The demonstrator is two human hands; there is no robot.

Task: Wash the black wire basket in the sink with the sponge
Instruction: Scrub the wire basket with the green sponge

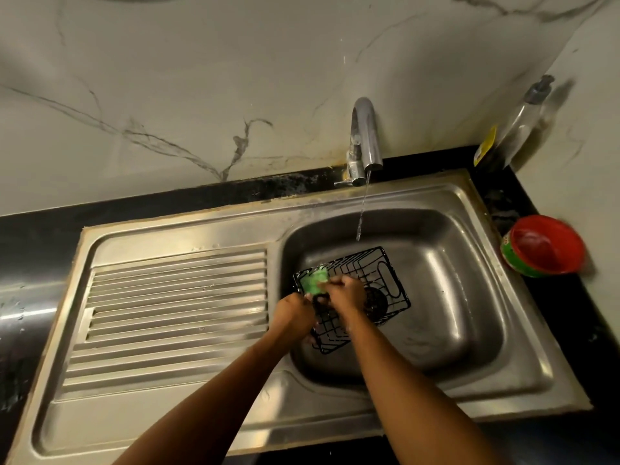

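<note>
Sponge (313, 280) pinched in right hand (347, 293); left hand (295, 313) grips black wire basket (380, 271); tub label (508, 255) blurred.

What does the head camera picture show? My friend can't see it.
A person's left hand grips a black wire basket in a steel sink while the right hand holds a green sponge against it. Water runs from the tap.

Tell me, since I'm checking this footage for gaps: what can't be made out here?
Head view only.
1. black wire basket: near-left rim hidden by the left hand and right hand.
2. sponge: right part hidden behind right-hand fingers.
3. drain: masked by basket wires.
4. bottle label: blurred, unreadable.
5. red tub contents: blurred.
</note>
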